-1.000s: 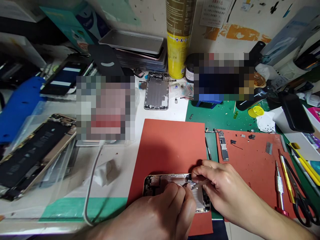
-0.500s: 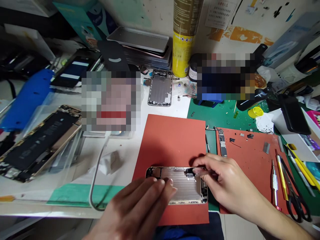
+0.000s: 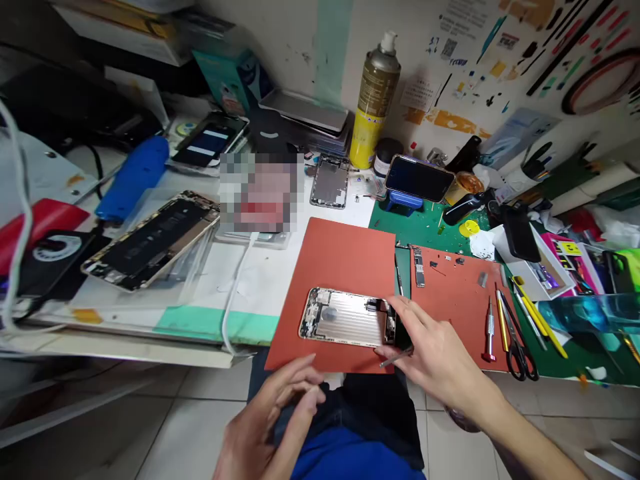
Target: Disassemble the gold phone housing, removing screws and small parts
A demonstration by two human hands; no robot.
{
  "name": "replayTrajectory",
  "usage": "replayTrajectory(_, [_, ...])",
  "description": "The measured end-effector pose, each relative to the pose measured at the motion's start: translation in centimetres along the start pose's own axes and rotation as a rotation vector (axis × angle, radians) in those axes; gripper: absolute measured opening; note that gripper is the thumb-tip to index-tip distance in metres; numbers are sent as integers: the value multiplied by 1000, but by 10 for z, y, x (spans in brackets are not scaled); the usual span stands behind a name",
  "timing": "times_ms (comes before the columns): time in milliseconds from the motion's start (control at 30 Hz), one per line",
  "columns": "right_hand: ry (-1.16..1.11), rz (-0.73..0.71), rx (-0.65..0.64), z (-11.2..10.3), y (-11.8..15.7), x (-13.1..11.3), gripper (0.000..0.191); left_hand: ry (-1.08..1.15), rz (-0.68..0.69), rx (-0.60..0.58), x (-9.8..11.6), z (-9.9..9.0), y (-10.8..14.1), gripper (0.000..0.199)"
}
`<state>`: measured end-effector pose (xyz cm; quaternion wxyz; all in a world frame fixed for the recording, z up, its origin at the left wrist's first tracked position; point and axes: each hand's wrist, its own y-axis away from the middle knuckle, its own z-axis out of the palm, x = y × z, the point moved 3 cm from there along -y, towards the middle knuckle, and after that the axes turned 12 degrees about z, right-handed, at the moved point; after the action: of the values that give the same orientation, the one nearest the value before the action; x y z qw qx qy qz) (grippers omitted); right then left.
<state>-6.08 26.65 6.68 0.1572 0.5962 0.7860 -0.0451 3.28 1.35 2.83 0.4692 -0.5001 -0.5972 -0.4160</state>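
An open phone housing [image 3: 350, 320] with a bare metal inside lies on a red-brown mat [image 3: 345, 257]. My right hand [image 3: 430, 340] spans its right end, fingers at the far corner and thumb at the near one. A slim metal tool [image 3: 396, 357] sticks out from under that hand; its other end is hidden, so I cannot tell its kind. A small dark part [image 3: 374, 305] sits inside the housing near the upper right. My left hand [image 3: 285, 407] is apart from the housing, off the mat's front edge, with fingers loosely curled, spread and holding nothing.
On a second red-brown mat [image 3: 450, 300] lie a logic board [image 3: 419, 267], small parts, a screwdriver [image 3: 490, 330] and scissors [image 3: 520, 350]. Another opened phone [image 3: 155, 240] lies at left by a white cable [image 3: 239, 287]. A spray can [image 3: 373, 107] stands behind.
My left hand has come off the housing and moved down toward me, opening. My right hand has shifted from the small part inside to the housing's right end. The camera view has shifted.
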Motion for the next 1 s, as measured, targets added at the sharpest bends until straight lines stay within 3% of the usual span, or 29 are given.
replayTrajectory(200, [6, 60, 364, 6, 22, -13, 42, 358, -284, -205, 3, 24, -5, 58])
replayTrajectory(433, [-380, 338, 406, 13, 76, -15, 21, 322, -259, -57, -4, 34, 7, 56])
replayTrajectory(633, [-670, 522, 298, 46, 96, -16, 20, 548, -419, -13, -19, 64, 25, 57])
replayTrajectory(700, [-712, 459, 301, 50, 95, -24, 15, 613, -453, -5, -17, 71, 26, 59])
replayTrajectory(800, [-709, 256, 311, 45, 89, -39, 15, 665, -465, -13, -13, 74, 23, 57])
replayTrajectory(900, [-576, 146, 247, 42, 78, -51, 24, 683, -492, -28, -11, 73, 20, 55])
replayTrajectory(1000, [-383, 126, 188, 44, 68, -61, 25, 672, -546, -62, -13, 73, 21, 58])
